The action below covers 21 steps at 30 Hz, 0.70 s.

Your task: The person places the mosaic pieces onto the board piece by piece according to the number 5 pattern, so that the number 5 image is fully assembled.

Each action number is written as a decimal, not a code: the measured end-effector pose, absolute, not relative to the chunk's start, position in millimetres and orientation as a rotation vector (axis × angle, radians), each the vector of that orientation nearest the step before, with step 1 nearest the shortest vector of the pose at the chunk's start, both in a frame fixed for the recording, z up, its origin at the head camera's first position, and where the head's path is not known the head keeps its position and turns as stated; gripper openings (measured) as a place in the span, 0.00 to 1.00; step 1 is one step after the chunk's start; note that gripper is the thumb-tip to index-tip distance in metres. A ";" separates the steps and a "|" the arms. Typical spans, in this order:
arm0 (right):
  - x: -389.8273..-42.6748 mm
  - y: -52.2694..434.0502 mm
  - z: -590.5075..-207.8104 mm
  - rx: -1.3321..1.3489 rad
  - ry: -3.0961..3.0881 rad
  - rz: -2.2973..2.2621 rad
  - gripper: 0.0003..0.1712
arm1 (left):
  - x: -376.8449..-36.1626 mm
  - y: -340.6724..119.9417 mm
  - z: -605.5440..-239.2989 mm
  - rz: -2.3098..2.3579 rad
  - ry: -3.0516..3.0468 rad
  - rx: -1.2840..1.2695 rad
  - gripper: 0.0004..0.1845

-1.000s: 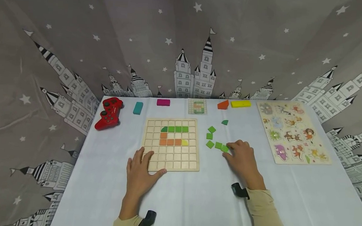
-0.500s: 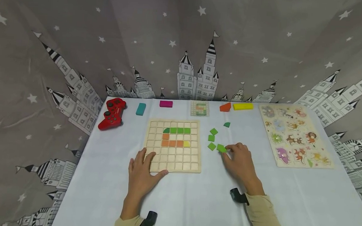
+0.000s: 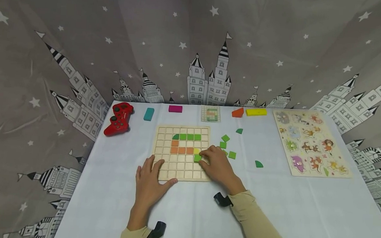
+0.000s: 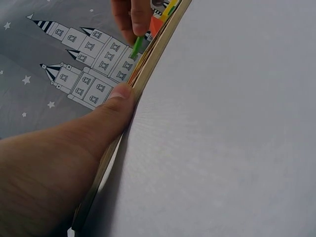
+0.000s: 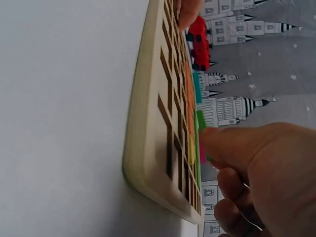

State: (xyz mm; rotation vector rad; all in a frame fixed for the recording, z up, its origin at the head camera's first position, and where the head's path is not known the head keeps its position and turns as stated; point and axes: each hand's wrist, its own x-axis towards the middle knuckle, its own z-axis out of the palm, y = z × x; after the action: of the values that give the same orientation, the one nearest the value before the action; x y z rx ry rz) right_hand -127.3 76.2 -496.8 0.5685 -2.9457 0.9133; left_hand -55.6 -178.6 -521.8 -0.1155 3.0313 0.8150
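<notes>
A wooden grid board (image 3: 181, 166) lies mid-table, bearing a row of green tiles (image 3: 190, 137), several orange tiles (image 3: 182, 150) and a yellow tile (image 3: 196, 151). My right hand (image 3: 219, 168) is over the board's right part, pinching a green square tile (image 3: 197, 158) between thumb and fingers just below the yellow one. The pinched tile (image 4: 137, 48) appears tilted, seen edge-on, in the left wrist view. My left hand (image 3: 148, 185) rests at the board's front left corner, fingers on its left side, thumb (image 4: 118, 94) against the front edge.
Right of the board lie loose green squares (image 3: 232, 155) and quarter-round green pieces (image 3: 259, 164). A small pattern card (image 3: 211, 114) sits behind it, among coloured blocks (image 3: 256, 112). A red game controller (image 3: 119, 119) is far left, an animal puzzle board (image 3: 311, 144) far right.
My right hand has moved left from the loose tiles to the board, carrying a green square tile. A quarter-round piece it had covered now shows. The left hand stays put.
</notes>
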 end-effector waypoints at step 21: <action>-126.3 66.2 -503.6 0.564 -2.922 0.789 0.12 | -54.9 -177.5 -519.4 0.814 3.036 -0.116 0.48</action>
State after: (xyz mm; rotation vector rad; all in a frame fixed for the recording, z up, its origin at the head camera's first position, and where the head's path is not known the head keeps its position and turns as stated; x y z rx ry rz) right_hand -126.3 66.2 -503.6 0.5642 -2.9215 0.7891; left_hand -54.9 -177.5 -519.4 -0.1156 3.0361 0.8140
